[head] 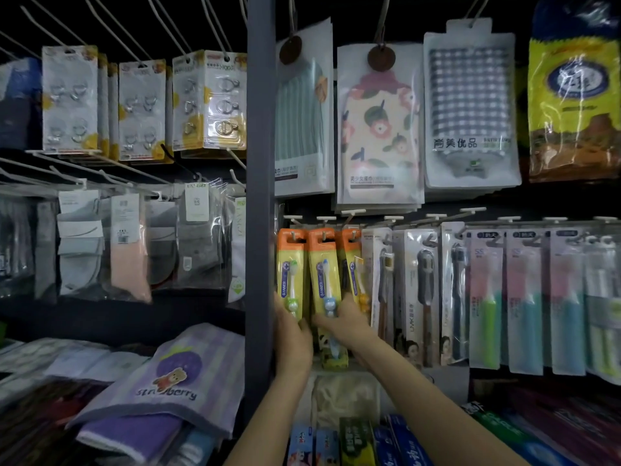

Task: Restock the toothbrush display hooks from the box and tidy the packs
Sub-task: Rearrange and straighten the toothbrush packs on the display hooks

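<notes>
Hands on the children's toothbrush packs

Toothbrush packs with orange tops hung in three rows on white hooks just right of the dark shelf upright. The left hand reached up along the upright and its fingers lay against the lower end of the green-brush pack, the leftmost of the three; whether they curled round it or only pressed it could not be told. The right hand gripped the bottom of the blue-brush pack in the middle row, thumb across its front. The orange-brush pack hung just beside it on the right, partly hidden behind the middle pack and touching the right hand's knuckles. Further right on the same rail hung adult toothbrush packs in clear sleeves, then pastel packs in pink, green and blue.

Above that rail hung bagged towels, one floral, one checked. Left of the upright were carded metal hooks and bagged socks. Below lay a purple strawberry towel, and toothpaste boxes stood under the forearms.
</notes>
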`<move>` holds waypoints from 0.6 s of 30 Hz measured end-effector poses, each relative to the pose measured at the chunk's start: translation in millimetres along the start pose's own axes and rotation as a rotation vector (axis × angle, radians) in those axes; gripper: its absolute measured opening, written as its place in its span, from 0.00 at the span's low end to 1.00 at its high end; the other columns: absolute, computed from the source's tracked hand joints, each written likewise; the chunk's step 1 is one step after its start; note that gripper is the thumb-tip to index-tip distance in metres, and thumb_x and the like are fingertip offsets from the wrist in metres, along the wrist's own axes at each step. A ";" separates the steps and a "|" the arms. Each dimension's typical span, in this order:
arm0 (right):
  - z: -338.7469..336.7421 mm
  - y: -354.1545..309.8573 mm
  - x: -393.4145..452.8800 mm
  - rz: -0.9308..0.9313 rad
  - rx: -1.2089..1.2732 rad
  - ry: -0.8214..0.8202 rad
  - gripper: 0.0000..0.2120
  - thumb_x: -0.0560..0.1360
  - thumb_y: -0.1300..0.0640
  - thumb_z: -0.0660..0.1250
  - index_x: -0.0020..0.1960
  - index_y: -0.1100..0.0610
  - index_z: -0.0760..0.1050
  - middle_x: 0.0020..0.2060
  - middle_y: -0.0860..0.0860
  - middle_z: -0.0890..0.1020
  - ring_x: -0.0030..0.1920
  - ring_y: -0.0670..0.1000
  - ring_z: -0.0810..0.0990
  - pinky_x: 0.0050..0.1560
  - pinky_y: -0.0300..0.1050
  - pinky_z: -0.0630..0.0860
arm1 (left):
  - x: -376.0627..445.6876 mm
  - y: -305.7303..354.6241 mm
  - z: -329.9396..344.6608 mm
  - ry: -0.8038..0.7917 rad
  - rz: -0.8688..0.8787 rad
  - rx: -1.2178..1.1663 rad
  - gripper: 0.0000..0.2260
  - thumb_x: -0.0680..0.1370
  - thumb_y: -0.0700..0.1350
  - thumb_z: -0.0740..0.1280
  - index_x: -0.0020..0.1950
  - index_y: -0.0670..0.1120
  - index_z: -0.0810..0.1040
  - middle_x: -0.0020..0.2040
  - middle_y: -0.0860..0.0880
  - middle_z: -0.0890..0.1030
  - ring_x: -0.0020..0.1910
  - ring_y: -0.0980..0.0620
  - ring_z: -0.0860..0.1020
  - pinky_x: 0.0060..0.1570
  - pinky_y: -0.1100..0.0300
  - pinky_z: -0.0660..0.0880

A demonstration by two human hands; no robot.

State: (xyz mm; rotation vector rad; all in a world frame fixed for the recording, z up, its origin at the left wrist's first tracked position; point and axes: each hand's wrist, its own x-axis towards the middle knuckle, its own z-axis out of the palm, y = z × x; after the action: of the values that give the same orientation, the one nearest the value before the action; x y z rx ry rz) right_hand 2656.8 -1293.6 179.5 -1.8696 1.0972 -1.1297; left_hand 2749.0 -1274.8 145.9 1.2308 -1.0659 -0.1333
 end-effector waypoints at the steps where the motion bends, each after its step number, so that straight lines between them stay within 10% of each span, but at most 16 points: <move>1: -0.5 1.9 -2.2 0.019 0.014 -0.030 0.20 0.73 0.60 0.70 0.58 0.60 0.62 0.43 0.48 0.72 0.43 0.44 0.72 0.38 0.34 0.69 | -2.6 -3.3 0.2 0.002 -0.005 0.007 0.33 0.74 0.29 0.62 0.75 0.43 0.52 0.69 0.41 0.66 0.67 0.45 0.67 0.66 0.45 0.67; 6: 2.4 17.0 -11.0 0.040 0.037 -0.147 0.27 0.69 0.56 0.73 0.64 0.59 0.67 0.59 0.51 0.77 0.61 0.51 0.75 0.64 0.47 0.71 | -12.5 -9.0 -2.4 -0.026 -0.070 -0.042 0.35 0.74 0.28 0.60 0.76 0.45 0.49 0.69 0.41 0.66 0.66 0.46 0.68 0.65 0.47 0.69; 10: -14.6 10.7 -31.3 -0.033 -0.017 -0.272 0.14 0.74 0.59 0.68 0.58 0.49 0.72 0.53 0.44 0.78 0.56 0.45 0.76 0.58 0.39 0.72 | -12.7 -1.2 -4.9 -0.020 -0.081 -0.075 0.36 0.74 0.27 0.60 0.76 0.46 0.47 0.71 0.44 0.64 0.68 0.47 0.66 0.65 0.59 0.65; 18: -35.7 -18.9 -23.5 -0.374 -0.242 0.229 0.24 0.76 0.56 0.66 0.70 0.58 0.63 0.65 0.52 0.71 0.65 0.49 0.70 0.61 0.38 0.68 | 9.3 42.8 -5.6 0.049 0.067 0.061 0.37 0.76 0.37 0.66 0.77 0.48 0.47 0.73 0.45 0.61 0.70 0.47 0.64 0.66 0.57 0.64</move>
State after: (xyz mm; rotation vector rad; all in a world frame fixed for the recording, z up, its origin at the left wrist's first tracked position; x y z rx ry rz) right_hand 2623.8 -1269.1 201.6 -2.2425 1.0729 -1.5081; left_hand 2739.2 -1259.8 186.3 1.2458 -1.0737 -0.0188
